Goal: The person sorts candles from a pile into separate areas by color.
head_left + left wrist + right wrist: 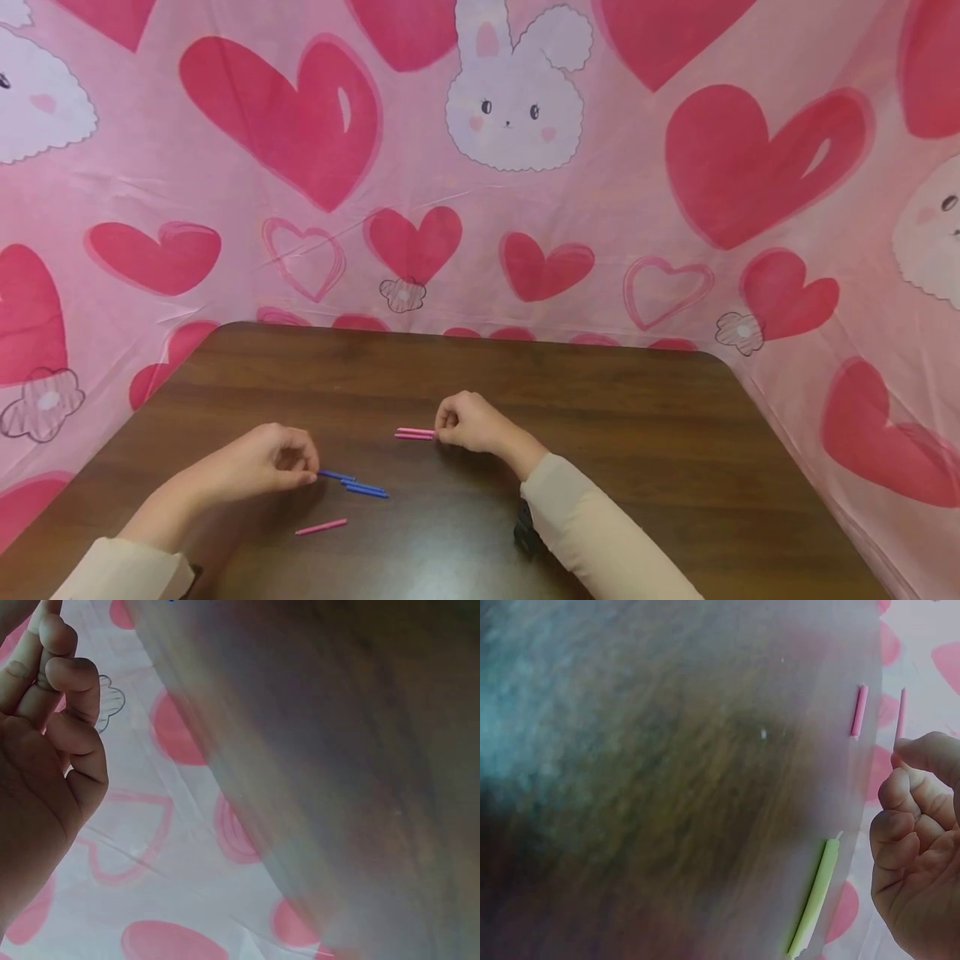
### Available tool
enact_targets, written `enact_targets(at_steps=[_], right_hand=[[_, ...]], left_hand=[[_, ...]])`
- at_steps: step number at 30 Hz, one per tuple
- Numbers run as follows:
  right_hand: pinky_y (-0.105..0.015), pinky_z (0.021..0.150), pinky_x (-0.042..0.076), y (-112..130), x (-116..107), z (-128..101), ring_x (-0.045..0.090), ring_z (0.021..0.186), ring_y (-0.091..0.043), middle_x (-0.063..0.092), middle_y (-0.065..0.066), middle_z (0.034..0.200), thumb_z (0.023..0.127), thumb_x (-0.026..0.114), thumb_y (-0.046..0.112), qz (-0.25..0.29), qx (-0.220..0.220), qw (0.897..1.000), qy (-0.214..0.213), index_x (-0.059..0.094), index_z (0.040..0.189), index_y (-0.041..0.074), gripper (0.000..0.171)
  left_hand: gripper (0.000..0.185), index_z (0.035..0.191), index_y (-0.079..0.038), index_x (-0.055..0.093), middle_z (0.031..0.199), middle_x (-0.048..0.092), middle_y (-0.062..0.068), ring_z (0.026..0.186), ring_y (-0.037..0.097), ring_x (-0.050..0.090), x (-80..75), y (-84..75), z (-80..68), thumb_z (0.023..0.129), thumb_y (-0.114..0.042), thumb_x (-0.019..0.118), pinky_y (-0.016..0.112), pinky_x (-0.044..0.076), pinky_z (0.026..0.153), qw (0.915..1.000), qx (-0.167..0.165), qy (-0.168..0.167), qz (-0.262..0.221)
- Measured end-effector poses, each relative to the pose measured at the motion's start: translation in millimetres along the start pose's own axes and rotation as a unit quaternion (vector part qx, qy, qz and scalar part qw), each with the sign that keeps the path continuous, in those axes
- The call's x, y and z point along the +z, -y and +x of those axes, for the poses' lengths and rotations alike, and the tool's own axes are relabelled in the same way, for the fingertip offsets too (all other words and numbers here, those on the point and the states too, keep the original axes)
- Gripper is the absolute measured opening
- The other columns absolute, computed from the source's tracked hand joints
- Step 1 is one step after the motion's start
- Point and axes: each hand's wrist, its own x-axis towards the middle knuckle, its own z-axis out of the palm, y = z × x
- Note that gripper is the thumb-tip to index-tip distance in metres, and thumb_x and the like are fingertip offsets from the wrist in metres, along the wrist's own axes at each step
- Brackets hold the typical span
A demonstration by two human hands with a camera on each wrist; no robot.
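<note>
In the head view, my left hand pinches the near end of a thin blue candle at the left of the table. Two more blue candles lie against its far end. My right hand pinches a slim pink candle, seen clearly in the right wrist view. Beside it on the table lies another pink candle. A separate pink candle lies nearer to me, below the blue ones. In the left wrist view, the left fingertips are cut off at the top.
A green candle with a wick shows in the right wrist view. Everything lies on a dark brown wooden table with rounded far corners. A pink cloth with hearts and rabbits hangs around it. A black object shows beside the right sleeve.
</note>
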Motion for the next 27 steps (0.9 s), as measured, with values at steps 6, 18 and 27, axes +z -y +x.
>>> enact_targets(at_steps=[6, 18, 27], right_hand=[[-0.021, 0.051, 0.045, 0, 2, 3, 0.05, 0.054, -0.008, 0.057, 0.002, 0.064, 0.087, 0.07, 0.003, 0.006, 0.002, 1.0, -0.003, 0.068, 0.079, 0.006, 0.009], [-0.02, 0.052, 0.042, -2, 7, 10, 0.049, 0.056, -0.008, 0.055, 0.003, 0.064, 0.087, 0.07, 0.002, 0.013, 0.015, 1.0, -0.009, 0.068, 0.078, 0.007, 0.01], [-0.021, 0.054, 0.043, -3, 9, 11, 0.05, 0.058, -0.01, 0.056, 0.002, 0.065, 0.087, 0.069, 0.004, 0.0, 0.021, 1.0, -0.007, 0.067, 0.077, 0.008, 0.011]], left_hand=[[0.014, 0.082, -0.022, 0.066, 0.068, 0.053, -0.017, 0.061, -0.008, 0.045, 3.4, 0.3, -10.3, 0.086, -0.012, 0.075, 0.019, 0.042, 0.052, 0.9997, -0.011, 0.012, -0.016], [0.015, 0.082, -0.022, 0.066, 0.066, 0.052, -0.017, 0.061, -0.01, 0.043, 15.7, 5.4, -25.2, 0.084, -0.012, 0.076, 0.018, 0.041, 0.051, 0.9995, -0.004, 0.016, -0.027], [0.012, 0.081, -0.022, 0.067, 0.064, 0.052, -0.017, 0.059, -0.01, 0.042, 24.3, 8.5, -27.0, 0.084, -0.014, 0.076, 0.017, 0.038, 0.048, 0.998, -0.023, 0.044, -0.04]])
